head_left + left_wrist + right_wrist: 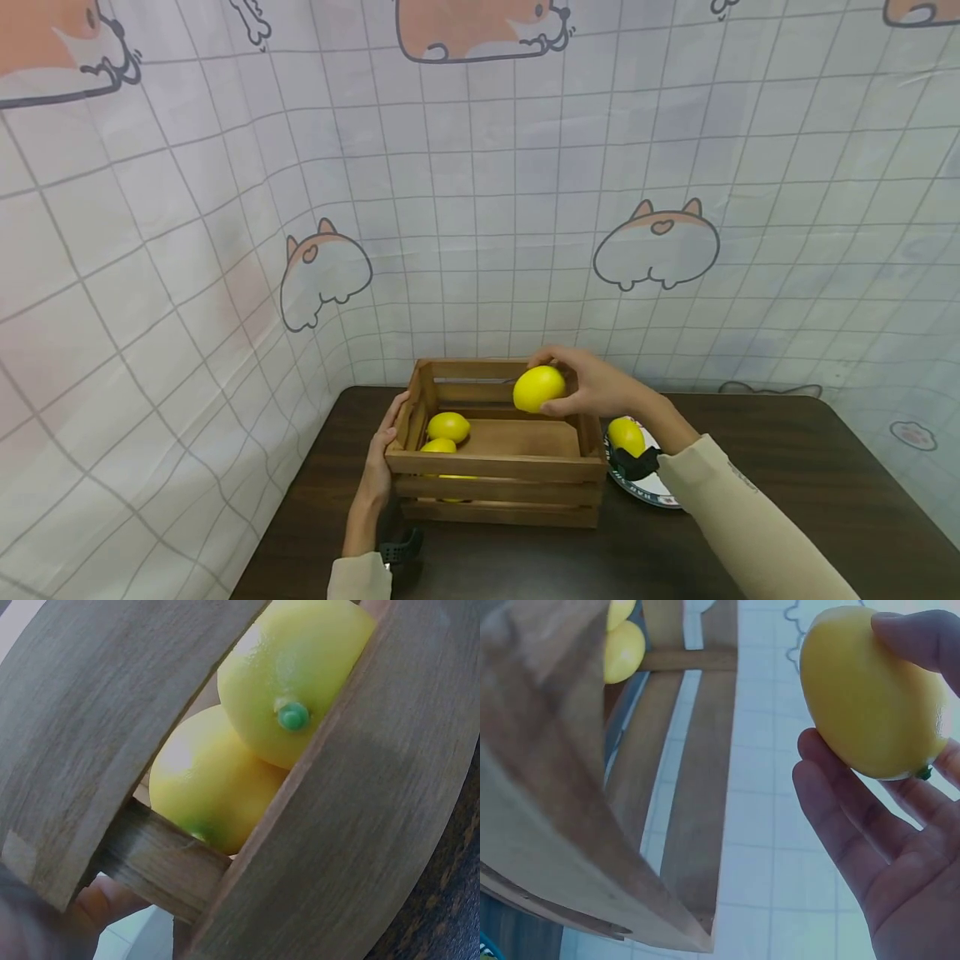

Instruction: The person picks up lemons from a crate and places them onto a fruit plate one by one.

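My right hand [592, 383] holds a yellow lemon [539, 389] above the right part of a slatted wooden crate [498, 467], thumb on one side and fingers on the other. In the right wrist view this lemon [870, 694] shows a small green stem end. At the crate's left side my left hand [381, 454] grips the edge near the front corner. Inside the crate, at its left end, lie a lemon [448, 427] and another lemon [438, 447] nearer the front. Through the slat gap the left wrist view shows two lemons [292, 675] against each other.
Right of the crate, a plate [651, 493] with a patterned rim bears another lemon [626, 436], partly behind my right wrist. Crate and plate stand on a dark wooden table [780, 467]. A white gridded cloth [517, 283] with cartoon dogs hangs behind and to the left.
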`<action>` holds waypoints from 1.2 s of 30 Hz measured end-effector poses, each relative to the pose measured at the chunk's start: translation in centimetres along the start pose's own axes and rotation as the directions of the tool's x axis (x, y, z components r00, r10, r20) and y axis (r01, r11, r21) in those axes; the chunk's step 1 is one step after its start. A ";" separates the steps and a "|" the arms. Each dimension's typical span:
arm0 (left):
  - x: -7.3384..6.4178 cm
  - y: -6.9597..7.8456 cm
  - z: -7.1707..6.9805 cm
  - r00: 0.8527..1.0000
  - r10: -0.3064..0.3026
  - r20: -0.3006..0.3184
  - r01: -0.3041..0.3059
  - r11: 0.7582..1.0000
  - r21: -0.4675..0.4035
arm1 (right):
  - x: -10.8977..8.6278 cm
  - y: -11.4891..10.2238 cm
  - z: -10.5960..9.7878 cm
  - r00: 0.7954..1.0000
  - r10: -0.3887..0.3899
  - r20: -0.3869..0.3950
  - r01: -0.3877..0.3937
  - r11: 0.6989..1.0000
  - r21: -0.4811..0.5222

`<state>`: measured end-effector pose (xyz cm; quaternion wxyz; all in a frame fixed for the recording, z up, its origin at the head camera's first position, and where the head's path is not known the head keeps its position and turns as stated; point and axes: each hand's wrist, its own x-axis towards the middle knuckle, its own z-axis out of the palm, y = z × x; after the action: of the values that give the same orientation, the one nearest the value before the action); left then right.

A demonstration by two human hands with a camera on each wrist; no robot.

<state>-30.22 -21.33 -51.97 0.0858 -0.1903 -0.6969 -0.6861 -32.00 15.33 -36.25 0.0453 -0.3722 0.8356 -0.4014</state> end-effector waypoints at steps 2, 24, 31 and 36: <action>0.0 0.0 0.0 1.000 -0.001 -0.003 0.001 1.000 -0.004 | -0.3 0.2 0.0 1.000 0.001 -0.017 -0.001 1.000 0.023; 0.1 -0.4 -0.1 1.000 -0.011 -0.013 0.011 1.000 0.003 | -5.2 3.4 0.9 0.951 0.072 -0.301 -0.032 0.990 0.134; 0.2 -0.5 -0.1 1.000 -0.009 -0.013 0.009 1.000 0.011 | -7.2 5.1 1.1 0.912 0.117 -0.393 -0.054 0.985 0.167; 0.2 -0.5 -0.3 1.000 -0.005 -0.024 0.006 1.000 0.024 | -8.5 5.9 1.8 0.876 0.155 -0.456 -0.082 0.981 0.175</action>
<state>-30.61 -21.57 -52.37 0.0946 -0.1791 -0.7048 -0.6799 -28.67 22.17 -43.51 -0.1047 -0.2080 0.8105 -0.5374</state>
